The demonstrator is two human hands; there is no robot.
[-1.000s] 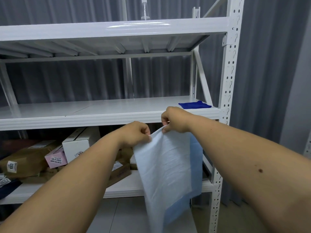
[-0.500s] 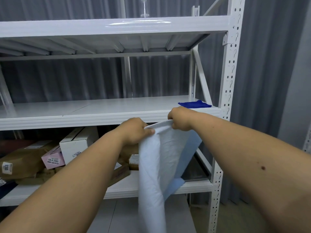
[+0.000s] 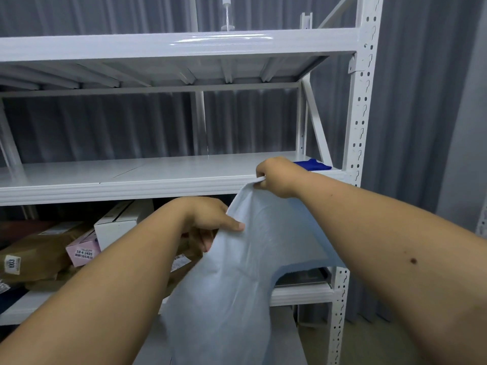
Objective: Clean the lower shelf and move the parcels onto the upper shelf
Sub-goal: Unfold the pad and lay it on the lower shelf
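Observation:
A pale grey-white plastic mailer bag (image 3: 237,272) hangs in front of the white metal rack. My right hand (image 3: 276,177) pinches its top corner at the front edge of the upper shelf (image 3: 131,180). My left hand (image 3: 208,219) grips the bag's left edge lower down, thumb on the outside. Several parcels sit on the lower shelf (image 3: 297,293) at the left: a white box (image 3: 118,222), a pink box (image 3: 83,248) and brown packages (image 3: 34,254). The bag hides the middle of that shelf.
A folded blue cloth (image 3: 313,164) lies at the right end of the upper shelf. A clear spray bottle (image 3: 227,14) stands on the top shelf. The rack's perforated upright (image 3: 361,114) rises at the right. A grey curtain hangs behind.
My right hand rose with the bag's corner to the upper shelf edge. My left hand dropped and slid down the bag's left side, and the bag swung up toward the shelf.

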